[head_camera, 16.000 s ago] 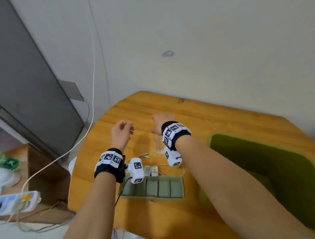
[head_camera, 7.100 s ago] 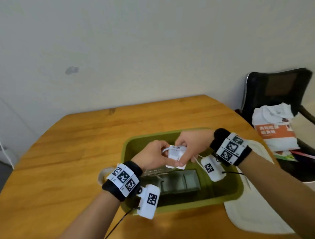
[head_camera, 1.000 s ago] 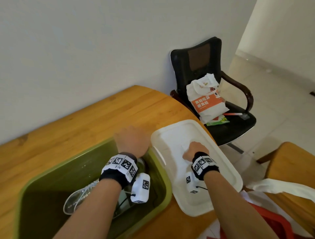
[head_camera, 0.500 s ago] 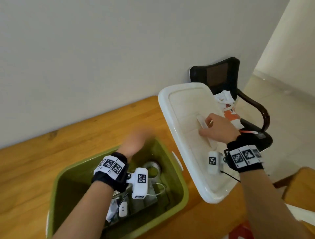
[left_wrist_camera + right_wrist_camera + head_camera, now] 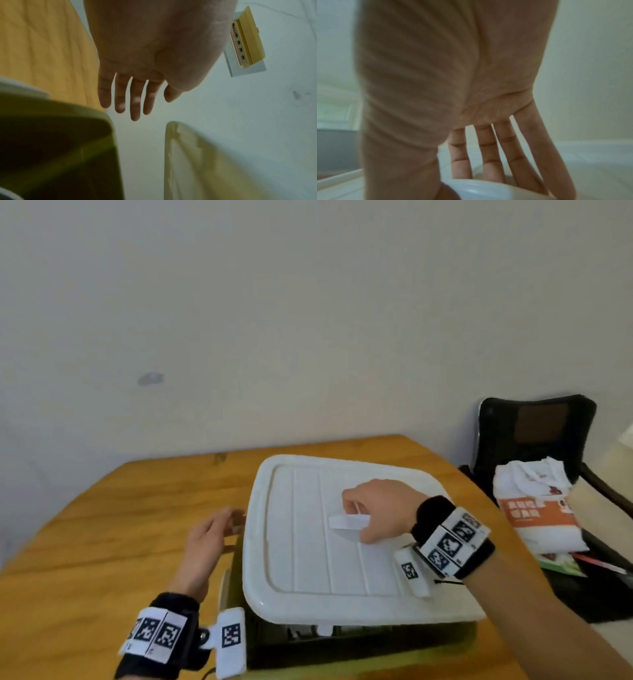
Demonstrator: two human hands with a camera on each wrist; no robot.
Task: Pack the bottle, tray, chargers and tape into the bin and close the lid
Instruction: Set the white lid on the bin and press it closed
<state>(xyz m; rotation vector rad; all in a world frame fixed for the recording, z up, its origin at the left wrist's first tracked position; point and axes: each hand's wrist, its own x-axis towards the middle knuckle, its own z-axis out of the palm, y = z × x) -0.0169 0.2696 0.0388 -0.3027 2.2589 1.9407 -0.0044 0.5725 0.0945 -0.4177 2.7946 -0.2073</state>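
Note:
The white lid point(image 5: 301, 549) lies tilted over the green bin point(image 5: 342, 660), with its near edge raised off the bin's rim. My right hand point(image 5: 359, 518) grips the lid's white handle point(image 5: 346, 522) at its middle; in the right wrist view the fingers point(image 5: 488, 155) pass behind the handle point(image 5: 479, 189). My left hand point(image 5: 219, 529) hovers open just left of the lid's left edge, holding nothing. In the left wrist view its fingers point(image 5: 135, 97) are straight, between the bin wall point(image 5: 51, 148) and the lid's underside point(image 5: 205, 169). The bin's contents are almost wholly hidden.
The bin stands on a wooden table point(image 5: 102, 525) against a pale wall. A black chair point(image 5: 537, 422) at the right holds a white-and-orange bag point(image 5: 534, 508). A wall socket plate point(image 5: 245, 44) shows in the left wrist view.
My right hand has swung the lid from standing at the bin's right side to lying over the bin. My left hand has come out of the bin to the lid's left edge.

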